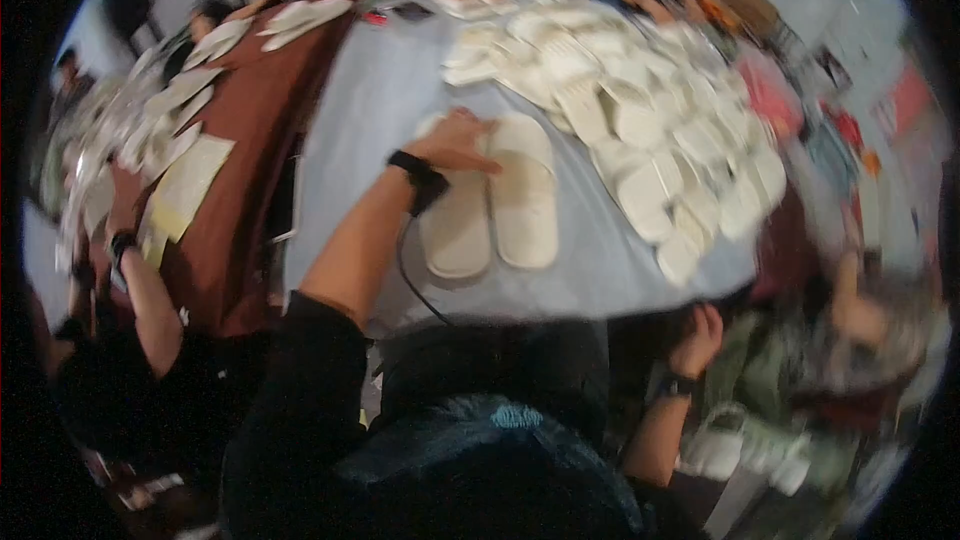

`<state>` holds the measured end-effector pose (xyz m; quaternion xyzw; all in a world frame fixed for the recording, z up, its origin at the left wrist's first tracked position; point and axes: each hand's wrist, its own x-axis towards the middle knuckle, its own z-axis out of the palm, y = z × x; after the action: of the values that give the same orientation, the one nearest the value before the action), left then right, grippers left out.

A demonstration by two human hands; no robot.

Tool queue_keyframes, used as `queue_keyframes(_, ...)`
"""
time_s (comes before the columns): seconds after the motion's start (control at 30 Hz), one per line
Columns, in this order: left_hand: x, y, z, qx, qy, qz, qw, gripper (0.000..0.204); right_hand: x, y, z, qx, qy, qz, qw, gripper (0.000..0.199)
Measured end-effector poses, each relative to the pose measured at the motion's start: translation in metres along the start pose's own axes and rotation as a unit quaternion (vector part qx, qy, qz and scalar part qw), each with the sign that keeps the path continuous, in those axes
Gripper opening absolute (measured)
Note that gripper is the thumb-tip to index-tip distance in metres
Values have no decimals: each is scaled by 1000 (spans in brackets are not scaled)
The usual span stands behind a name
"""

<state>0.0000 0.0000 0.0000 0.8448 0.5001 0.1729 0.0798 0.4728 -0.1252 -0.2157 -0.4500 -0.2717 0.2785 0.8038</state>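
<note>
A pair of cream slippers lies side by side on the grey table cover, the left slipper (455, 235) and the right slipper (525, 210). My left hand (450, 143) rests over the strap end of the left slipper, fingers and thumb apart, the thumb reaching onto the right slipper. It covers much of that strap. Low at the right, beyond the table's front edge, my right hand (697, 342) is raised with loosely bent fingers and nothing visible in it. A large heap of cream slippers (640, 100) spreads over the table's right side.
To the left stands a brown-covered table (270, 90) with more slippers, clear plastic bags (110, 110) and a pale sheet (190, 180). Several people work around both tables. A dark cord (415, 290) hangs from my left wrist. White shoes (745, 450) are at lower right.
</note>
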Motion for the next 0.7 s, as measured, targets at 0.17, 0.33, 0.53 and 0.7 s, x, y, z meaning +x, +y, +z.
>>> queue_keyframes(0.17,-40,-73,-24,56,149,-67,985,88,17,9,76,2,-124,23,992,15)
queue_keyframes(0.33,-69,-91,-27,36,130,-117,984,92,12,11,108,-10,-119,31,992,14)
queue_keyframes(0.53,-97,-92,-27,70,171,-116,976,97,47,-15,144,-33,-86,-131,987,13)
queue_keyframes(0.7,-132,-57,-28,125,233,-80,961,86,114,-32,168,-257,-23,-315,913,17)
